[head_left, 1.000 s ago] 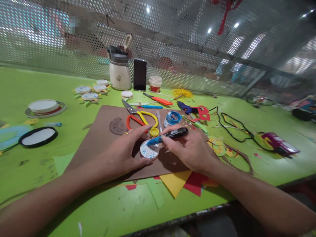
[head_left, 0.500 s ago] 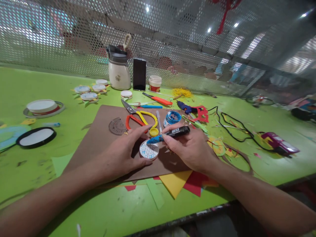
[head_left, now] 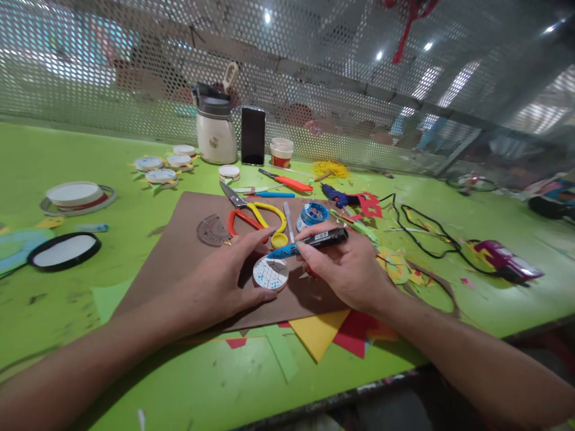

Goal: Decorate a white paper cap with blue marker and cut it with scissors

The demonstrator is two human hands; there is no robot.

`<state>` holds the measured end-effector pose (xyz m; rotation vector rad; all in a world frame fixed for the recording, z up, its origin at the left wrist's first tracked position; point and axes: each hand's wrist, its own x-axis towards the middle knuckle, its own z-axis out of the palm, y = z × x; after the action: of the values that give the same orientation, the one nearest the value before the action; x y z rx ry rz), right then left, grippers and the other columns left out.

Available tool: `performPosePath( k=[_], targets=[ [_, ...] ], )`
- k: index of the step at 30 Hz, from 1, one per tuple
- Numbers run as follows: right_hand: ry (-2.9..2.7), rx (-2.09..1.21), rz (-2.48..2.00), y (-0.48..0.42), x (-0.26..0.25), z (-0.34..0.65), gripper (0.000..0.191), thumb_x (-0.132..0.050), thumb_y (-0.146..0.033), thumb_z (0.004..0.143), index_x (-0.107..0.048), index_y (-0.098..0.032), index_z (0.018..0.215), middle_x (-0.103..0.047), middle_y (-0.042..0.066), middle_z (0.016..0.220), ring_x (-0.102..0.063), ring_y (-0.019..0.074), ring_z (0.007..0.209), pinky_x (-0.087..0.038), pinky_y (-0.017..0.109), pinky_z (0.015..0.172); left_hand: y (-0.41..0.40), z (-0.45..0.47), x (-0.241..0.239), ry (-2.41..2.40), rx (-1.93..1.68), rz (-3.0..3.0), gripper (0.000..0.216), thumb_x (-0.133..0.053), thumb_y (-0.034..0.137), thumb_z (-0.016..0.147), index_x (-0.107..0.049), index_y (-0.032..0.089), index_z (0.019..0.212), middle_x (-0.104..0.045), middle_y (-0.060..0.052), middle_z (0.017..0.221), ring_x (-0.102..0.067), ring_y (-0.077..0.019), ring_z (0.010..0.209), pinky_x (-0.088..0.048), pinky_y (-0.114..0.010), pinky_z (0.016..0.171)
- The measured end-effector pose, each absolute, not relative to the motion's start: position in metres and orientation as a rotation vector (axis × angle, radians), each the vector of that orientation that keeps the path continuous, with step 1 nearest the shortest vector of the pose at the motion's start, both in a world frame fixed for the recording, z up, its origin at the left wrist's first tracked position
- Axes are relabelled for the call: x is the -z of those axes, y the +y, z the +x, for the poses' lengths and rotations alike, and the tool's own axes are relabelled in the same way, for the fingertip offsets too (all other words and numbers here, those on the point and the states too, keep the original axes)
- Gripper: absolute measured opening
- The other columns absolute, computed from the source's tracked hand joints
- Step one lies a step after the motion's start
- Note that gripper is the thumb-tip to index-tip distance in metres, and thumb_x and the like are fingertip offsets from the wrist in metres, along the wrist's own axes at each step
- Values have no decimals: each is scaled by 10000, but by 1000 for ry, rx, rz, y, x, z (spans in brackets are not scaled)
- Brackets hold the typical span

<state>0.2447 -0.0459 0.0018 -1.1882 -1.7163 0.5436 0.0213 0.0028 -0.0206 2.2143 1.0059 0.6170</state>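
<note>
Green bench point(head_left: 179, 371), cluttered. Brown card sheet point(head_left: 188, 251) lies mid-bench with both hands on it. Left hand point(head_left: 220, 281): fingers spread in a loose cradle. Right hand point(head_left: 348, 269): fingers pinching the black marker point(head_left: 314, 241), blue tip low. Scissors point(head_left: 251, 215) lie just beyond. White disc point(head_left: 270, 273) lies flat on the sheet inside the left cradle, thumb at its near rim, marker tip over its far edge. Yellow cap point(head_left: 280, 240) sits just behind. Risk, I reckon: the disc is loosely braced, so tip pressure could skid it and smear the blue pattern.

Scissors point(head_left: 246, 206) and paint pot point(head_left: 313, 214) block beyond; bare brown board point(head_left: 179, 257) lies open beside the left hand point(head_left: 224, 281).
</note>
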Motion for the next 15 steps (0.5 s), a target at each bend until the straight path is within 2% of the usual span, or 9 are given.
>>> performPosePath(
  k=[3, 8, 12, 15],
  targets=[
    [-1717, -533, -1224, -47, -2, 244, 115, -691, -288, 894, -734, -210, 965, -761, 5, 813, -694, 149, 635, -589, 277, 633, 2, 21, 20, 995, -618, 2206, 870, -759, 442, 761, -411, 261, 1537, -672, -112, 1379, -669, -336, 1195, -545, -492, 1012],
    [-1738, -464, -1188, -50, -11, 238, 59, -676, -184, 867, -724, -199, 899, -780, 1, 826, -703, 142, 665, -598, 266, 683, 1, 22, 16, 990, -597, 2234, 835, -761, 439, 774, -427, 259, 1518, -647, -123, 1408, -634, -356, 1243, -511, -525, 1055],
    [-1751, -455, -1186, -50, -13, 237, 60, -673, -177, 868, -722, -202, 893, -784, -1, 824, -697, 140, 643, -595, 266, 663, 0, 22, 12, 968, -569, 2239, 841, -757, 416, 768, -417, 245, 1519, -697, -118, 1311, -680, -346, 1150, -549, -510, 990],
    [-1759, -448, -1188, -50, -13, 238, 65, -676, -177, 869, -723, -192, 911, -783, 3, 825, -696, 136, 641, -592, 256, 656, -1, 22, 11, 955, -574, 2201, 822, -733, 394, 792, -401, 242, 1529, -694, -110, 1333, -683, -327, 1165, -555, -475, 995]
  ],
)
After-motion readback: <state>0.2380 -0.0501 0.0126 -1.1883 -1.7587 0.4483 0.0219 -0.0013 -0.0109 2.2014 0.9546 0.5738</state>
